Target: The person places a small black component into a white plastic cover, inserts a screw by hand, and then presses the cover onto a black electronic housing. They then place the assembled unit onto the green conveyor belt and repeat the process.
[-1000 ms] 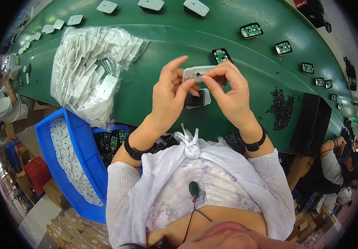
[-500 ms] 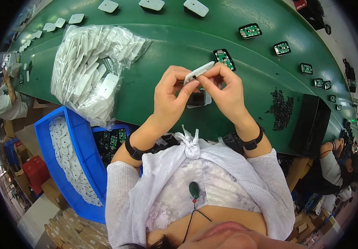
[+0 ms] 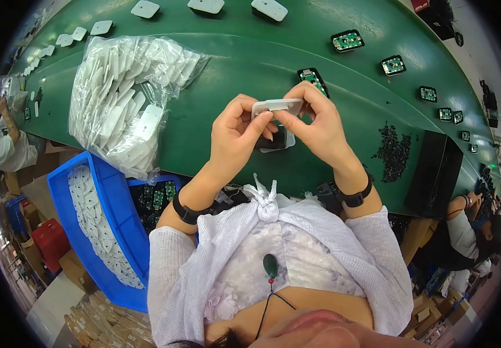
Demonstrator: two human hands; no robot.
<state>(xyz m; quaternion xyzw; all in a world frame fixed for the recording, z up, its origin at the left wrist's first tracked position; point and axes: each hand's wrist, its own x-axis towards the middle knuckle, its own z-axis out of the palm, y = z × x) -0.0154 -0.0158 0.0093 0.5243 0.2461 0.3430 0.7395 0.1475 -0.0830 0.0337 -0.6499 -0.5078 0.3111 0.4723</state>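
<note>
My left hand [image 3: 233, 130] and my right hand [image 3: 322, 129] pinch a white plastic cover [image 3: 278, 105] between them, lifted over the green table. Its long edge faces me, and my thumbs press along the near side. Below my fingers lies a black-and-white piece [image 3: 286, 141], partly hidden by my left hand. Just beyond my right hand sits a black case with a green circuit board [image 3: 312, 80].
A clear bag of white covers [image 3: 120, 98] lies to the left. A blue bin [image 3: 102, 214] of white parts stands nearer. Cases with boards [image 3: 393, 65] line the right, with small black parts [image 3: 394, 153] and a black box [image 3: 434, 174]. People work at both sides.
The white cover, slanted up to the right before, has turned almost level with its edge toward me. A small dark bit seen by my fingertips earlier no longer shows.
</note>
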